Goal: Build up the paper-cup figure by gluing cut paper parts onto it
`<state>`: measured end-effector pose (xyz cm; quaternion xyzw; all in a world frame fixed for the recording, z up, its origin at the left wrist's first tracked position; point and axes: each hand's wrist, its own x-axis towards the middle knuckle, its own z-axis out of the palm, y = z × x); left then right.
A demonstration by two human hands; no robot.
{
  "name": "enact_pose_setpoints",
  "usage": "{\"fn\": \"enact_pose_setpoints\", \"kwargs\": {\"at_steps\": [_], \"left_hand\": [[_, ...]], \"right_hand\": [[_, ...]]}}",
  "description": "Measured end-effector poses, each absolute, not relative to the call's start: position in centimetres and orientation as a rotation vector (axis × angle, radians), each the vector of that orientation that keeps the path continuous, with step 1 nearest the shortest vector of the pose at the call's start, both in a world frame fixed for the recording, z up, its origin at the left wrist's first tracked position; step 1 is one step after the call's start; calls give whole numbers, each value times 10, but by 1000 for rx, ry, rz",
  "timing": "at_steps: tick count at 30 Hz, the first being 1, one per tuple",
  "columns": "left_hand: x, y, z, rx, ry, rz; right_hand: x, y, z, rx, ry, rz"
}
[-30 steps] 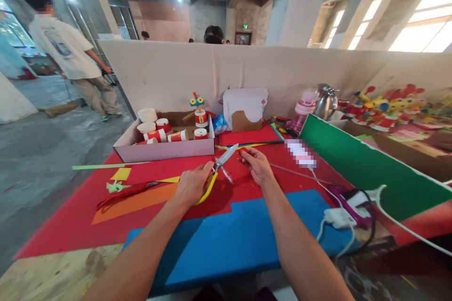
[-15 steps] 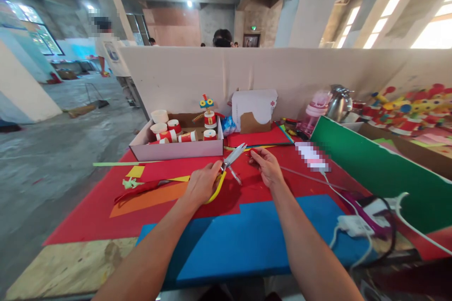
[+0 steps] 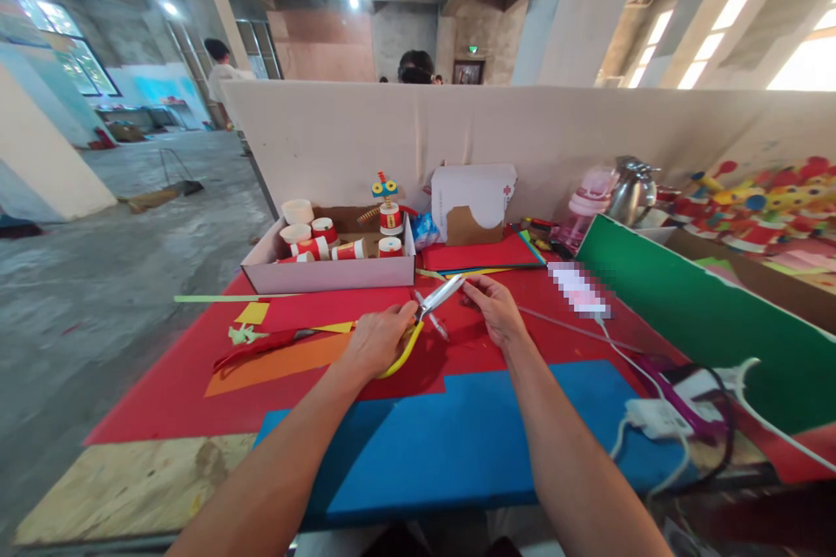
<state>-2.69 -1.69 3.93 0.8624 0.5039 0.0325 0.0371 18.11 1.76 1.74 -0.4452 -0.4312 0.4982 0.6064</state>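
Note:
My left hand (image 3: 377, 339) is closed round the yellow handles of a pair of scissors (image 3: 439, 296), whose blades point up and to the right. Opposite it, my right hand (image 3: 493, 309) pinches a small red piece between thumb and fingertips, mostly hidden by them. The blade tips reach those fingertips; whether they touch the piece is too small to tell. Under the blades, a thin whitish pen-like item (image 3: 439, 327) lies on the red sheet. Left of my left hand are an orange paper strip (image 3: 261, 365) and a red-handled tool (image 3: 258, 350).
Behind my hands stands a box (image 3: 326, 277) of paper cups with a cup figure (image 3: 390, 213). Stacked coloured paper (image 3: 483, 256) lies beside it. A green panel (image 3: 692, 322), a phone (image 3: 578, 289) and a white charger (image 3: 659, 418) with cables are on the right. A blue board (image 3: 424, 452) lies in front.
The scissors' blades have closed together somewhat and their tips have come to my right fingertips. My view has swung left. A person in the background has walked farther away.

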Motion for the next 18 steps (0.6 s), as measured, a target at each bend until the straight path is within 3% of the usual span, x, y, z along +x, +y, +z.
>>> {"fn": "enact_pose_setpoints", "kwargs": {"at_steps": [18], "left_hand": [[-27, -16, 41, 2656, 1542, 54]], "right_hand": [[181, 17, 17, -1016, -990, 1203]]}}
